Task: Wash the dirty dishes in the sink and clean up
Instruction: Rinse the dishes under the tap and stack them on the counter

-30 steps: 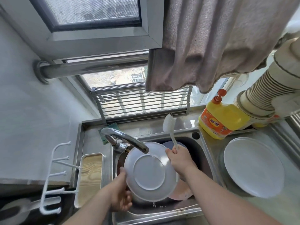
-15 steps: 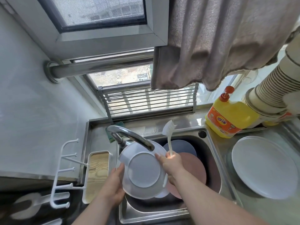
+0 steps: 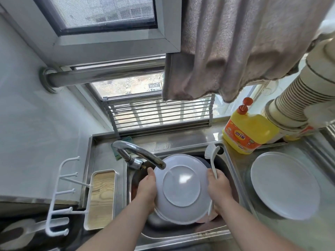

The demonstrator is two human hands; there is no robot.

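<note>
White plate [image 3: 181, 189] over sink [image 3: 230, 171], underside up, under faucet [image 3: 141, 154] stream. Left hand [image 3: 146, 191] grips plate's left rim. Right hand [image 3: 218, 187] grips dish brush [image 3: 213, 160], fingers against right rim.

Plate [image 3: 181, 189] over sink [image 3: 228, 160], under faucet [image 3: 139, 153], between left hand [image 3: 146, 189] and right hand [image 3: 218, 187]. Brush [image 3: 213, 160] in right grip. Second plate [image 3: 284, 185] on table [image 3: 241, 160] right of sink; detergent bottle [image 3: 248, 133] behind it.
</note>
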